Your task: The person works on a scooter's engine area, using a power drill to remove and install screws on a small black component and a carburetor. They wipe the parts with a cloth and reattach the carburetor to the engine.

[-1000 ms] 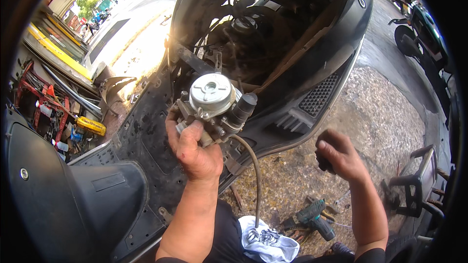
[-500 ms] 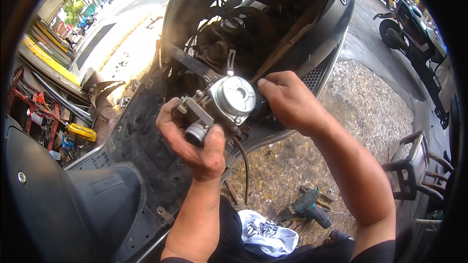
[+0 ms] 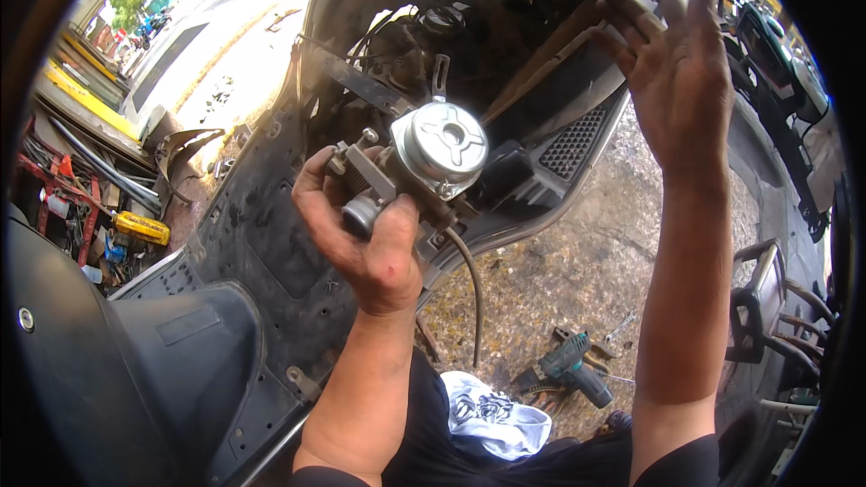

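My left hand point(image 3: 370, 257) is closed round a carburetor point(image 3: 442, 146), thumb and fingers on its grey inlet end. Its round silver cap faces up, a slotted metal tab stands at its far side, and a dark rubber hose point(image 3: 476, 298) hangs from it. Raised at the upper right, my right hand point(image 3: 681, 81) has its fingers apart and holds nothing; it is in front of the scooter's side panel. Beyond the carburetor lies the scooter's open body cavity point(image 3: 397, 63), with cables and dark parts inside. Below the carburetor stretches the dusty black floorboard point(image 3: 289, 275).
A green-and-black cordless drill point(image 3: 573, 368) lies on the rough ground among hand tools. Near my legs is a white shoe point(image 3: 494, 419) with dark laces. At left are a yellow-handled tool point(image 3: 142, 228) and a cluttered red rack point(image 3: 36, 182). A metal-framed stand point(image 3: 756, 302) is at right.
My right hand has left the carburetor's right side and swung up and right, its fingers spreading. The carburetor, still in my left hand, sits slightly farther right and higher in view.
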`<state>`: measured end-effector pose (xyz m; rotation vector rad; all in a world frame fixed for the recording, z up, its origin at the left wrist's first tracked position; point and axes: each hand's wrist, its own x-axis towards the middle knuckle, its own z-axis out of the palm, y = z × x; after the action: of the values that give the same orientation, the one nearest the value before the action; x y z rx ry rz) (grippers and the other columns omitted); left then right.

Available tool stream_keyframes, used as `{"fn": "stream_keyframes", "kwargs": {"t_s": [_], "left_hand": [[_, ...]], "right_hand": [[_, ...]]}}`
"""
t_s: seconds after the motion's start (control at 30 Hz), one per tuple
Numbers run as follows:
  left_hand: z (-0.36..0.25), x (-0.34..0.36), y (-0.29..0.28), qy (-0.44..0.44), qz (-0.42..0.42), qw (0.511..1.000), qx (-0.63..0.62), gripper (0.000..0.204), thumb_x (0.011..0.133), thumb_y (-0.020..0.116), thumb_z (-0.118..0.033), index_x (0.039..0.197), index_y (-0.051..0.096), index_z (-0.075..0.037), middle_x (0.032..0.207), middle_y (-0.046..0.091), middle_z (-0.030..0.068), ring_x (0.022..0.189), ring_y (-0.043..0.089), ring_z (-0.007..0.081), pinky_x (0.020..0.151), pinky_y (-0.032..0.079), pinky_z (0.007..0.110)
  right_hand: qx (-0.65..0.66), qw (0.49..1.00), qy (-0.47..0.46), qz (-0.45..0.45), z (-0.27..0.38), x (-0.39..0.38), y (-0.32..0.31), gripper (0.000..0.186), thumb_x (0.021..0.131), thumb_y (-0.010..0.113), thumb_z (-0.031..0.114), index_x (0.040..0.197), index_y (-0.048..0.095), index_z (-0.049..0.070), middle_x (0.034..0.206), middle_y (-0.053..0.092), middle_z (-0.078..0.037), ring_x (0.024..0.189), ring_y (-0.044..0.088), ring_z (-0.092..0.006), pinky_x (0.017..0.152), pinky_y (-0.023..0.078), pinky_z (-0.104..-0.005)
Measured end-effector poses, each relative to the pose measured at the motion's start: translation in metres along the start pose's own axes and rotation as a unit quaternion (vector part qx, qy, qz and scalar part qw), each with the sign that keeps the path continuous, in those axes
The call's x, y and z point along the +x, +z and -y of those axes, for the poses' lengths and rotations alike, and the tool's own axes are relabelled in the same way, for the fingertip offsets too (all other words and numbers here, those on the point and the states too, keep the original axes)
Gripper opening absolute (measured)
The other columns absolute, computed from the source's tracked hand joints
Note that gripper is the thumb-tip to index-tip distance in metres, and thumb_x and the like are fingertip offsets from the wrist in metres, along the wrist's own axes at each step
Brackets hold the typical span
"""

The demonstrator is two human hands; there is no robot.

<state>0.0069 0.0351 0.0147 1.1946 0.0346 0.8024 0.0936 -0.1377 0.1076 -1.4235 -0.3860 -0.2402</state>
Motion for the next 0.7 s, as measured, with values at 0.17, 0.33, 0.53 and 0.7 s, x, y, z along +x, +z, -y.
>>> {"fn": "stream_keyframes", "kwargs": {"t_s": [0.17, 0.33, 0.53, 0.7], "left_hand": [[0.000, 0.000, 0.002, -0.108, -0.027, 0.992, -0.053, 0.061, 0.074, 0.053, -0.010, 0.134, 0.040, -0.004, 0.117, 0.056, 0.0129, 0.108, 0.056, 0.0250, 0.095, 0.047, 0.038], [0.011, 0.014, -0.025, -0.134, -0.051, 0.988, -0.055, 0.059, 0.072, 0.058, -0.011, 0.128, 0.044, -0.003, 0.106, 0.056, 0.0089, 0.097, 0.057, 0.0200, 0.087, 0.049, 0.033], [0.039, 0.066, -0.102, -0.286, -0.089, 0.931, -0.206, 0.036, 0.079, 0.051, -0.020, 0.105, 0.065, 0.001, 0.106, 0.068, 0.0131, 0.096, 0.065, 0.0310, 0.090, 0.052, 0.048], [0.062, 0.087, -0.147, -0.313, 0.000, 0.939, -0.141, 0.033, 0.078, 0.056, -0.019, 0.103, 0.064, -0.001, 0.102, 0.068, 0.0119, 0.095, 0.065, 0.0300, 0.091, 0.052, 0.046]], "right_hand": [[0.036, 0.994, 0.043, 0.098, -0.047, -0.051, 0.047, 0.092, 0.096, 0.042, 0.067, 0.154, 0.021, 0.000, 0.153, 0.030, -0.031, 0.146, 0.026, -0.0335, 0.120, 0.018, -0.0408], [0.009, 0.995, 0.025, 0.096, -0.058, -0.062, 0.024, 0.077, 0.097, 0.051, 0.057, 0.144, 0.039, -0.003, 0.135, 0.052, -0.022, 0.126, 0.052, -0.0298, 0.101, 0.047, -0.0398], [-0.355, 0.775, 0.215, 0.476, -0.120, -0.186, -0.088, 0.047, 0.090, 0.066, 0.039, 0.124, 0.061, 0.007, 0.098, 0.072, -0.019, 0.096, 0.069, -0.0341, 0.085, 0.054, -0.0445], [-0.514, 0.600, 0.426, 0.440, -0.196, -0.304, -0.207, 0.052, 0.077, 0.073, 0.049, 0.110, 0.070, 0.009, 0.102, 0.071, -0.019, 0.100, 0.067, -0.0357, 0.089, 0.053, -0.0451]]}}
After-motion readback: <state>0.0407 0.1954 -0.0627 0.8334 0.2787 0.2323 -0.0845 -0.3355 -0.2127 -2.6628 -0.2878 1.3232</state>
